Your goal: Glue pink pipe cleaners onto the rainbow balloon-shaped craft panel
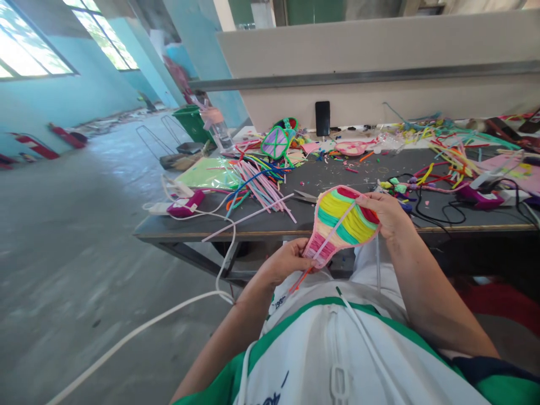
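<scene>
As left hand point(287, 261) and right hand point(386, 214) grip it by the desk's front edge point(253, 227), the pink-rimmed craft point(331, 218) shows yellow-and-teal stripes.

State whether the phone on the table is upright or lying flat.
Upright: the phone stands on a short edge before the pale panel, dark side showing.

Black phone point(323, 118) by pale panel point(379, 48); green bin point(192, 124); red cylinders point(37, 147), probably extinguishers, on floor point(113, 225).
</scene>
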A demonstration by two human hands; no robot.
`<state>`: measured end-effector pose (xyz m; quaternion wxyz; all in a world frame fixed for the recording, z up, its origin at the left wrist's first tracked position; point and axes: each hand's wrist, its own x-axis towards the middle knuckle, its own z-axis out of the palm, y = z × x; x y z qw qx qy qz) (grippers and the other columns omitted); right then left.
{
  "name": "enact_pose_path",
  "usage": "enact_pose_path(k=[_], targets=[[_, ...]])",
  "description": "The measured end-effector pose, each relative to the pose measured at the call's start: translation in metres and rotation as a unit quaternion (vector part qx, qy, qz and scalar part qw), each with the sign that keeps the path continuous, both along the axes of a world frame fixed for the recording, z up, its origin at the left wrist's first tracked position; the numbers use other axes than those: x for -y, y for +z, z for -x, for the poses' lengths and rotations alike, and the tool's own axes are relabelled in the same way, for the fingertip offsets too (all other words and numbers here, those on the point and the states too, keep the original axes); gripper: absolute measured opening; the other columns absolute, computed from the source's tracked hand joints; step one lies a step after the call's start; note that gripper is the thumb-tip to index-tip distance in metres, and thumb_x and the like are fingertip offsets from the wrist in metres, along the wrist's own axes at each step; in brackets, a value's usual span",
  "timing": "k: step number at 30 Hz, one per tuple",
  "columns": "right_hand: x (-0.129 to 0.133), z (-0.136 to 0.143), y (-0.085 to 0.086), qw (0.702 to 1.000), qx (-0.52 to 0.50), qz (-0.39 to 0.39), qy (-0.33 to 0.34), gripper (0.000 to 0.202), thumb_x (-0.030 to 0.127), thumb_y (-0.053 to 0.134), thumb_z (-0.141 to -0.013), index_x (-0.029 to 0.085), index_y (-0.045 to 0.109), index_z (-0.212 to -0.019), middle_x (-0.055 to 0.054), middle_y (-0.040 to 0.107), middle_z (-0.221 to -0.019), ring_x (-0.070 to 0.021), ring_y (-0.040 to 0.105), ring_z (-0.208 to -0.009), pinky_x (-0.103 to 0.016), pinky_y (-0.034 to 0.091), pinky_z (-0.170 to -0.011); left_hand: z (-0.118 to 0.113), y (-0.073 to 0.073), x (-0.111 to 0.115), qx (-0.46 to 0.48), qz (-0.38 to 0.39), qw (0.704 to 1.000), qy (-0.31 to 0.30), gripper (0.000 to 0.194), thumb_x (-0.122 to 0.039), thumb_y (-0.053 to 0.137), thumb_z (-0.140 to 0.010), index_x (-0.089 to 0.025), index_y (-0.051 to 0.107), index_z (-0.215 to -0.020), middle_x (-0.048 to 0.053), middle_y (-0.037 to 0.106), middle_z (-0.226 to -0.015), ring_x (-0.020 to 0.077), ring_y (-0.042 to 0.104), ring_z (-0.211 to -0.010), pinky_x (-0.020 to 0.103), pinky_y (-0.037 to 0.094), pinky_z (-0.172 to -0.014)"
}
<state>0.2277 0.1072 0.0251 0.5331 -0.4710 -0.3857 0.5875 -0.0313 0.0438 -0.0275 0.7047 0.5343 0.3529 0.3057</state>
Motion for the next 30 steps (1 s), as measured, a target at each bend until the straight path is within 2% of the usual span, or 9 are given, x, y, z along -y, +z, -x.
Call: enact_pose_path(k=[7, 12, 15, 17, 19, 22, 26, 28, 30], targets=[[-0.001, 0.0, -0.002, 1.0, 0.002, 0.009, -0.002, 0.025, 0.029, 0.087, -0.054, 0.019, 0.073, -0.072, -0.004, 0.075, -0.069, -0.0212, 0.069, -0.06, -0.035, 0.057, -0.065, 0.002, 0.001, 0.002, 0.004, 0.021, 1.0, -0.002, 0.045, -0.032, 0.083, -0.062, -0.013, 0.069, -0.1, 0.007, 0.071, -0.084, 0.0157, 0.064, -0.069, 0.027, 0.051, -0.068], [0.0, 0.001, -0.002, 1.0, 0.013, 0.014, -0.003, 0.023, 0.031, 0.085, -0.057, 0.021, 0.073, -0.073, -0.005, 0.076, -0.071, -0.0234, 0.07, -0.062, -0.037, 0.057, -0.064, -0.003, 0.007, 0.008, 0.006, 0.024, 1.0, 0.012, 0.045, -0.033, 0.084, -0.06, -0.013, 0.066, -0.096, 0.005, 0.069, -0.082, 0.0154, 0.063, -0.067, 0.029, 0.053, -0.068], [-0.001, -0.001, -0.003, 1.0, 0.021, 0.011, -0.013, 0.02, 0.032, 0.084, -0.058, 0.023, 0.074, -0.073, -0.006, 0.076, -0.073, -0.0247, 0.071, -0.064, -0.038, 0.058, -0.065, -0.01, 0.008, 0.012, -0.019, -0.027, 0.994, 0.107, 0.053, -0.026, 0.083, -0.059, -0.017, 0.057, -0.104, 0.003, 0.068, -0.085, 0.0154, 0.063, -0.068, 0.028, 0.051, -0.065], [-0.002, -0.003, -0.004, 1.0, 0.016, 0.008, -0.023, 0.019, 0.031, 0.084, -0.057, 0.024, 0.073, -0.072, -0.006, 0.076, -0.072, -0.0252, 0.071, -0.064, -0.039, 0.058, -0.066, -0.012, 0.006, 0.014, -0.068, -0.079, 0.976, 0.191, 0.05, -0.021, 0.081, -0.058, -0.019, 0.052, -0.099, 0.0, 0.066, -0.084, 0.0132, 0.061, -0.065, 0.023, 0.046, -0.058], [-0.003, -0.004, -0.004, 0.999, 0.005, 0.005, -0.035, 0.02, 0.03, 0.084, -0.057, 0.023, 0.073, -0.072, -0.005, 0.076, -0.072, -0.0249, 0.071, -0.064, -0.039, 0.059, -0.067, -0.013, 0.003, 0.014, -0.131, -0.12, 0.954, 0.24, 0.042, -0.021, 0.078, -0.06, -0.021, 0.049, -0.089, -0.003, 0.063, -0.08, 0.01, 0.056, -0.058, 0.02, 0.038, -0.052], [-0.004, -0.004, -0.004, 0.999, -0.01, -0.001, -0.05, 0.021, 0.029, 0.084, -0.056, 0.022, 0.073, -0.073, -0.003, 0.076, -0.072, -0.0244, 0.072, -0.065, -0.038, 0.059, -0.069, -0.01, -0.004, 0.012, -0.202, -0.179, 0.929, 0.254, 0.023, -0.024, 0.073, -0.068, -0.021, 0.052, -0.078, -0.004, 0.058, -0.07, 0.0086, 0.048, -0.051, 0.02, 0.032, -0.048], [-0.006, -0.005, -0.006, 0.998, -0.016, -0.005, -0.063, 0.021, 0.028, 0.085, -0.054, 0.021, 0.073, -0.071, -0.002, 0.075, -0.068, -0.0236, 0.071, -0.063, -0.037, 0.059, -0.067, -0.007, -0.011, 0.008, -0.245, -0.29, 0.892, 0.246, 0.006, -0.019, 0.067, -0.072, -0.019, 0.062, -0.068, 0.0, 0.059, -0.071, 0.0123, 0.052, -0.061, 0.023, 0.037, -0.056], [-0.007, -0.006, -0.006, 0.998, -0.018, -0.005, -0.064, 0.021, 0.027, 0.085, -0.054, 0.021, 0.074, -0.07, -0.002, 0.075, -0.067, -0.0233, 0.071, -0.062, -0.036, 0.059, -0.065, -0.007, -0.012, 0.006, -0.248, -0.31, 0.885, 0.243, 0.005, -0.018, 0.067, -0.072, -0.02, 0.065, -0.068, 0.001, 0.06, -0.073, 0.0135, 0.053, -0.065, 0.024, 0.038, -0.059], [-0.008, -0.008, -0.006, 0.998, -0.021, -0.006, -0.06, 0.021, 0.027, 0.085, -0.054, 0.021, 0.074, -0.071, -0.002, 0.075, -0.068, -0.0236, 0.071, -0.063, -0.036, 0.059, -0.066, -0.008, -0.012, 0.005, -0.241, -0.292, 0.893, 0.244, 0.003, -0.019, 0.068, -0.072, -0.02, 0.066, -0.069, 0.001, 0.061, -0.073, 0.0138, 0.053, -0.064, 0.024, 0.039, -0.059]])
